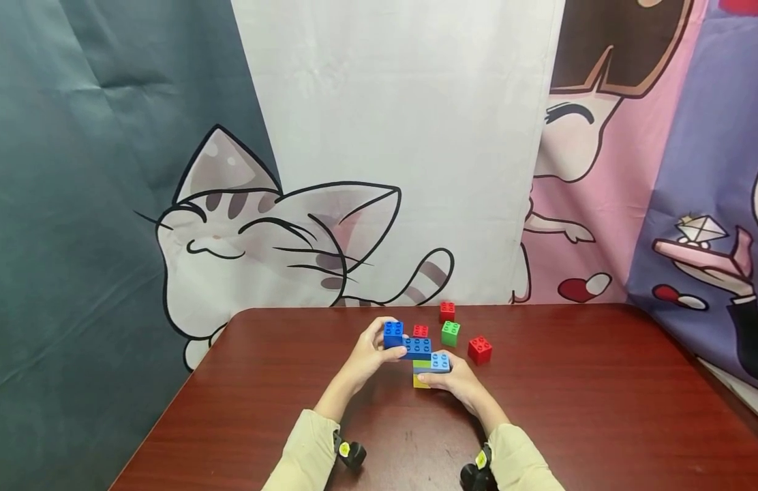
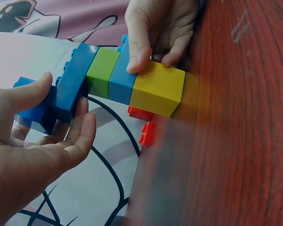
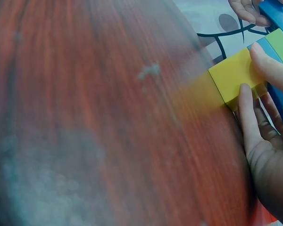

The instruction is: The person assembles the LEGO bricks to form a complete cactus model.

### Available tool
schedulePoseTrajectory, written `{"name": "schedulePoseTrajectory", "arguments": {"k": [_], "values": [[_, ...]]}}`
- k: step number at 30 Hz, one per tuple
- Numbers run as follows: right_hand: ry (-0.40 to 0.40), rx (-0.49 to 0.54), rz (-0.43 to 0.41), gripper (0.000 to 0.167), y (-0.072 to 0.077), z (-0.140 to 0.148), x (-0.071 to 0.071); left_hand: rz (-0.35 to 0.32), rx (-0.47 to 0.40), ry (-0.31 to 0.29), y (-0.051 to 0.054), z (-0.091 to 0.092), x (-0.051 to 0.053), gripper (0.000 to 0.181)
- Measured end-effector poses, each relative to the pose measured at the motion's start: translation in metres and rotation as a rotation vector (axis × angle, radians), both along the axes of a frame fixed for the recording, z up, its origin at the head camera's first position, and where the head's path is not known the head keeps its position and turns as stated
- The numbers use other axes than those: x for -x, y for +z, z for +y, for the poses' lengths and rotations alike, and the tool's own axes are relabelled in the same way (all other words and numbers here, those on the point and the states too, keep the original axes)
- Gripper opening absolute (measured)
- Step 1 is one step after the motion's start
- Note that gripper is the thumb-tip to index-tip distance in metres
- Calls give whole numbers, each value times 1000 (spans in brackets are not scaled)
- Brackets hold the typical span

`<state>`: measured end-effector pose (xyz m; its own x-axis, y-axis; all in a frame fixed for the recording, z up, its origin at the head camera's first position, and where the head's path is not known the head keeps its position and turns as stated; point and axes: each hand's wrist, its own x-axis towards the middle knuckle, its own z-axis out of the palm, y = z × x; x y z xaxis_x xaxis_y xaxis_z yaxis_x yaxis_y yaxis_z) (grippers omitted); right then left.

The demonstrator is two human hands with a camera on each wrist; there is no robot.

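Observation:
A stack of toy building bricks stands on the table between both hands. Its base is a yellow brick (image 2: pixel 158 88), then a lighter blue brick (image 1: pixel 440 361) reaching right, a green brick (image 2: pixel 103 71), and a long dark blue brick (image 1: pixel 418 348) reaching left. On that one's left end sits a small dark blue brick (image 1: pixel 393 334). The left hand (image 1: pixel 367 354) holds this upper left end, thumb in front and fingers behind. Lower down, the right hand (image 1: pixel 457 380) grips the lighter blue brick and the yellow base, its thumb on the near side.
Behind the stack is a red brick (image 1: pixel 420 331). A green brick (image 1: pixel 450 333) and another red brick (image 1: pixel 447 312) stand farther back, near the table's far edge. One more red brick (image 1: pixel 480 350) lies to the right on the brown table (image 1: pixel 600 395). A printed curtain (image 1: pixel 403 136) hangs beyond.

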<state>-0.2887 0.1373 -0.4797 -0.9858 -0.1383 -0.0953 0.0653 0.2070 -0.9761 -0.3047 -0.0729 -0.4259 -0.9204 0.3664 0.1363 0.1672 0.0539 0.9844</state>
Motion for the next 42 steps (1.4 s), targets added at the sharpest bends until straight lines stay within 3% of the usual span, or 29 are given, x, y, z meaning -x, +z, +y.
{"name": "schedulePoseTrajectory", "arguments": {"k": [17,30,36,42], "values": [[43,13,-12,58,0,-1,2,5,4,6,1,-4,-2,47],[103,115,-19,58,8,2,4,24,6,-2,5,-4,0,47],[104,121,-7,58,4,2,2,24,3,-20,6,-6,-2,48],[94,209,-27,57,5,3,-2,14,23,-15,4,-8,-2,48]]}}
